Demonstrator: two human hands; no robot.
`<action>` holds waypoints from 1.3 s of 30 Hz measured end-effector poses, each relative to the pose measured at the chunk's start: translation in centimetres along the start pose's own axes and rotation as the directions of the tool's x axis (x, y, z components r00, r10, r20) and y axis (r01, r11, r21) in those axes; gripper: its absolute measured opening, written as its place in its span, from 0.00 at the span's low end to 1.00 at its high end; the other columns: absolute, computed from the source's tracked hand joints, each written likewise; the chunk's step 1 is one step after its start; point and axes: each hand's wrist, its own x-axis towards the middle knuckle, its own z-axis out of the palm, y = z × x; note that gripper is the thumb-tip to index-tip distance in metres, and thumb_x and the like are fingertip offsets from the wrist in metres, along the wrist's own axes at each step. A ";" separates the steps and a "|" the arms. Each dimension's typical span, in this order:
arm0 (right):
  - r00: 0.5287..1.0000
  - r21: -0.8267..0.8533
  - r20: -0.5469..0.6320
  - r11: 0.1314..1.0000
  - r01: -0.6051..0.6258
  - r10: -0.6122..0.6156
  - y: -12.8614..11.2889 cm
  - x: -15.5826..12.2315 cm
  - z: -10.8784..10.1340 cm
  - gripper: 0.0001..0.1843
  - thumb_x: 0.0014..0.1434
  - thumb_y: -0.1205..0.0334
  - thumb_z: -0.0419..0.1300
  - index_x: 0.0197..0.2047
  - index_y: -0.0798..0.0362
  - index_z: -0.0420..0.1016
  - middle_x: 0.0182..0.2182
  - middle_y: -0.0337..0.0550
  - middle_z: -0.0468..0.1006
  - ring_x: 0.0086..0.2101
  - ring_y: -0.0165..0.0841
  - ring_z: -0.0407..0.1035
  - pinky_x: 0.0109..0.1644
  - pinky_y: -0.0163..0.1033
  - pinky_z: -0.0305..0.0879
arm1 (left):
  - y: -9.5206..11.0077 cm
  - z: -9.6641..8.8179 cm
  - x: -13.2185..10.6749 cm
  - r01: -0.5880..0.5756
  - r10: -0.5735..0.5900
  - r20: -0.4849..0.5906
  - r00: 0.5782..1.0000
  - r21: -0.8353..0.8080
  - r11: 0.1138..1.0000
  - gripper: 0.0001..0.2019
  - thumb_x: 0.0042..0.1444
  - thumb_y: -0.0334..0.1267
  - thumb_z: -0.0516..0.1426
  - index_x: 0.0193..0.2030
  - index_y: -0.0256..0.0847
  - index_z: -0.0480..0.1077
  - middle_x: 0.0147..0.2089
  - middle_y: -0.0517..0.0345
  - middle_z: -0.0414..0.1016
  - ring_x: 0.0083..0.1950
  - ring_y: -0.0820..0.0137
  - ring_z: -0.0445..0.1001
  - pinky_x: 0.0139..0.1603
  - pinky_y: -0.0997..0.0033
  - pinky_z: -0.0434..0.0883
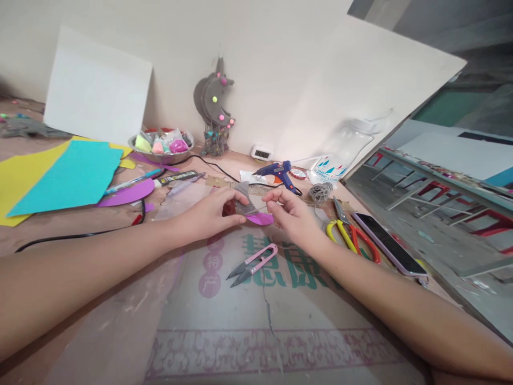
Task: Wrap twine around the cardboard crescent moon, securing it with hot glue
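Nearest, below the fingers of both hands, a translucent plastic sheet [216,315] with green characters and a purple patterned border covers the work surface. On it, just on the near side of the fingers and between the two forearms, lie pink-handled snips [256,267], blades pointing left. Beyond them, the left hand [206,214] has its thumb and fingers closed on the left part of a purple piece [260,218] partly wrapped in grey yarn, and the right hand [294,216] has thumb and forefinger pinched on a thin yarn strand [257,210] running from that wrapping. To the right of the right fingers are scissors [354,235] with yellow and orange handles and, farther out, a phone [390,243]. Just past those fingertips sit a ball of grey yarn [320,192] and a blue glue gun [280,170]. Well left of the left fingers, a turquoise sheet [68,176] overlaps a yellow one. Farther off, beyond both hands, stand a metal bowl [164,158] of colourful packets, a small digital clock [262,153] and a grey crescent ornament [206,99] against the wall.
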 end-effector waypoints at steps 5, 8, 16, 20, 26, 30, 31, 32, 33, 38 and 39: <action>0.998 -0.039 0.048 0.999 -0.025 0.027 -0.2 0.3 -1.0 0.09 0.56 0.59 0.54 0.40 0.53 0.65 0.25 0.33 0.63 0.22 0.23 0.53 0.26 0.32 0.50 | 0.2 0.0 -0.1 0.008 -0.009 -0.015 1.000 -0.006 1.000 0.14 0.54 0.43 0.53 0.45 0.41 0.66 0.37 0.58 0.68 0.37 0.70 0.68 0.38 0.69 0.66; 0.990 -0.130 0.121 0.990 -0.059 0.075 0.0 0.5 -1.7 0.13 0.56 0.57 0.55 0.42 0.54 0.67 0.22 0.31 0.61 0.22 0.24 0.54 0.26 0.32 0.51 | 0.2 0.0 -0.1 0.003 -0.003 -0.015 1.000 0.001 1.000 0.13 0.54 0.43 0.53 0.44 0.41 0.66 0.37 0.58 0.69 0.37 0.70 0.68 0.38 0.69 0.66; 0.958 -0.291 0.253 0.955 -0.055 0.132 1.2 1.0 -2.6 0.20 0.55 0.54 0.56 0.49 0.54 0.69 0.23 0.34 0.66 0.23 0.25 0.58 0.26 0.32 0.52 | 0.2 -0.1 0.0 0.006 -0.006 0.006 1.000 -0.019 1.000 0.11 0.54 0.42 0.53 0.42 0.41 0.65 0.38 0.58 0.69 0.38 0.70 0.68 0.39 0.69 0.67; 0.949 -0.358 0.287 0.933 -0.023 0.133 1.3 0.9 -2.5 0.19 0.55 0.52 0.56 0.47 0.52 0.71 0.19 0.31 0.60 0.20 0.25 0.54 0.24 0.32 0.49 | 0.4 -0.1 -0.1 -0.013 0.013 0.016 1.000 -0.008 1.000 0.10 0.53 0.41 0.52 0.42 0.41 0.65 0.41 0.57 0.68 0.40 0.69 0.69 0.42 0.67 0.67; 0.960 -0.427 0.258 0.904 0.010 0.111 1.0 0.8 -2.3 0.15 0.56 0.53 0.56 0.42 0.52 0.74 0.26 0.37 0.72 0.27 0.29 0.63 0.31 0.34 0.57 | 1.0 -0.3 -0.1 0.039 -0.038 0.020 0.999 -0.054 0.998 0.09 0.52 0.36 0.52 0.41 0.41 0.64 0.41 0.57 0.68 0.39 0.70 0.69 0.41 0.70 0.67; 0.961 -0.418 0.249 0.909 -0.003 0.117 1.0 0.8 -2.2 0.14 0.55 0.53 0.55 0.39 0.52 0.74 0.28 0.38 0.74 0.28 0.30 0.65 0.32 0.35 0.58 | 1.2 -0.7 -0.2 0.034 -0.034 0.000 0.999 -0.064 0.997 0.10 0.57 0.40 0.47 0.37 0.40 0.67 0.39 0.58 0.69 0.41 0.70 0.67 0.43 0.71 0.65; 0.962 -0.420 0.242 0.908 -0.015 0.127 1.1 0.8 -2.2 0.14 0.55 0.52 0.55 0.38 0.52 0.74 0.28 0.38 0.74 0.28 0.30 0.65 0.32 0.35 0.58 | 1.1 -0.8 -0.2 0.026 -0.027 -0.015 1.000 -0.052 0.998 0.12 0.58 0.42 0.45 0.36 0.40 0.67 0.38 0.58 0.69 0.41 0.70 0.67 0.43 0.71 0.64; 0.962 -0.422 0.236 0.906 -0.026 0.138 1.1 0.7 -2.2 0.14 0.55 0.52 0.55 0.37 0.53 0.74 0.28 0.38 0.74 0.28 0.30 0.65 0.32 0.35 0.58 | 1.1 -0.8 -0.1 0.023 -0.024 -0.030 0.999 -0.040 0.999 0.14 0.59 0.43 0.44 0.34 0.40 0.68 0.36 0.59 0.70 0.40 0.70 0.67 0.43 0.72 0.64; 0.963 -0.424 0.229 0.905 -0.034 0.144 1.1 0.7 -2.2 0.14 0.55 0.52 0.55 0.36 0.53 0.74 0.27 0.38 0.74 0.27 0.29 0.65 0.32 0.35 0.58 | 1.0 -0.8 -0.1 0.026 -0.028 -0.045 0.999 -0.030 0.999 0.16 0.60 0.43 0.43 0.34 0.40 0.68 0.35 0.59 0.70 0.39 0.70 0.68 0.43 0.72 0.64; 0.971 -0.421 0.202 0.907 -0.029 0.125 1.1 0.6 -1.9 0.13 0.55 0.54 0.55 0.32 0.54 0.73 0.26 0.38 0.73 0.26 0.28 0.63 0.31 0.34 0.57 | 0.2 -0.4 0.2 0.052 -0.069 -0.137 0.988 -0.128 0.990 0.14 0.59 0.44 0.46 0.46 0.42 0.66 0.39 0.59 0.72 0.38 0.71 0.69 0.38 0.74 0.65; 0.973 -0.417 0.199 0.909 -0.027 0.120 1.1 0.6 -1.9 0.13 0.55 0.54 0.55 0.32 0.54 0.73 0.26 0.38 0.72 0.26 0.28 0.63 0.31 0.34 0.57 | 0.0 -0.4 0.3 0.059 -0.085 -0.147 0.986 -0.173 0.983 0.16 0.58 0.44 0.48 0.51 0.42 0.64 0.40 0.58 0.72 0.38 0.71 0.70 0.37 0.73 0.65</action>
